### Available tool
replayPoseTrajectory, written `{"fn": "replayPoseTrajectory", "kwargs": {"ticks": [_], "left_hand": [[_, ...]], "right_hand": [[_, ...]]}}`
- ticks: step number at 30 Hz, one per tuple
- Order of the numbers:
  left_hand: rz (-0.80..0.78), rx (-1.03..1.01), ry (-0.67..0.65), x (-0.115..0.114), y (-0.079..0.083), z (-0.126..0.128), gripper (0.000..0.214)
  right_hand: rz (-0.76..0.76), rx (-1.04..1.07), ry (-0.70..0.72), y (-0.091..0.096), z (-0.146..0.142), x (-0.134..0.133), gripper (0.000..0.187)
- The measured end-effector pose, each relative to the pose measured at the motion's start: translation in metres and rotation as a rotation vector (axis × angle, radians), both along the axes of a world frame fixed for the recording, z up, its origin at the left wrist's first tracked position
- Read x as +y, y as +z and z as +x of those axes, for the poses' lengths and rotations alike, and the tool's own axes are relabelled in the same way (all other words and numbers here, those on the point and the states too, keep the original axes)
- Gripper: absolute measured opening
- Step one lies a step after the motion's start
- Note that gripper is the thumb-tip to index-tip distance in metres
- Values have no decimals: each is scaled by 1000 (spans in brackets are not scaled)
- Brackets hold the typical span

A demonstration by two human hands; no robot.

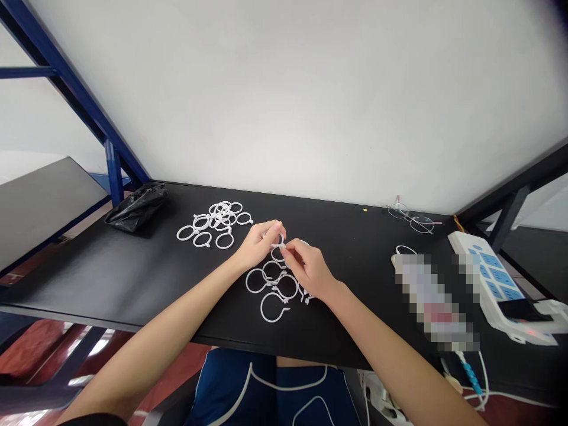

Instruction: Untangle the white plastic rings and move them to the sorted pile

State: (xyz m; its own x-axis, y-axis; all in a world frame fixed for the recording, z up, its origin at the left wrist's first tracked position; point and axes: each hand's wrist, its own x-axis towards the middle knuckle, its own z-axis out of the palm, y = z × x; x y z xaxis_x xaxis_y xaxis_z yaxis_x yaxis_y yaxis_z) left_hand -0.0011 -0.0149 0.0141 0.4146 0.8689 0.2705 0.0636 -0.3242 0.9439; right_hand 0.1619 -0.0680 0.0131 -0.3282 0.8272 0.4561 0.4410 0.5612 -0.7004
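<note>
Over the middle of the black table, my left hand (261, 241) pinches a white plastic ring (276, 244) by its side. My right hand (309, 266) is closed at the ring's lower right edge, its thumb and fingertips on the small tab there. Below both hands lie several loose white rings (274, 307), some with their ends apart; my right hand hides part of them. To the left of my left hand, a pile of white rings (224, 241) overlaps on the table, with small tabs sticking out from their rims.
A crumpled black plastic bag (137, 207) sits at the table's (195, 284) left end. Eyeglasses (410, 220) lie at the back right. A blurred-out device (430, 302) with a cable and a white power strip (492, 278) occupy the right side. Blue metal posts (114, 171) stand left.
</note>
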Motion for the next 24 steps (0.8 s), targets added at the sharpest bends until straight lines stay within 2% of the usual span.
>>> {"fn": "replayPoseTrajectory", "kwargs": {"ticks": [7, 16, 24], "left_hand": [[17, 52, 59, -2, 2, -1, 55], [-51, -46, 19, 3, -9, 1, 58], [-88, -44, 31, 0, -6, 2, 62]], "right_hand": [[-25, -46, 13, 0, 0, 0, 19], [-24, -43, 9, -1, 2, 1, 18], [-34, -37, 20, -1, 2, 1, 20]]}}
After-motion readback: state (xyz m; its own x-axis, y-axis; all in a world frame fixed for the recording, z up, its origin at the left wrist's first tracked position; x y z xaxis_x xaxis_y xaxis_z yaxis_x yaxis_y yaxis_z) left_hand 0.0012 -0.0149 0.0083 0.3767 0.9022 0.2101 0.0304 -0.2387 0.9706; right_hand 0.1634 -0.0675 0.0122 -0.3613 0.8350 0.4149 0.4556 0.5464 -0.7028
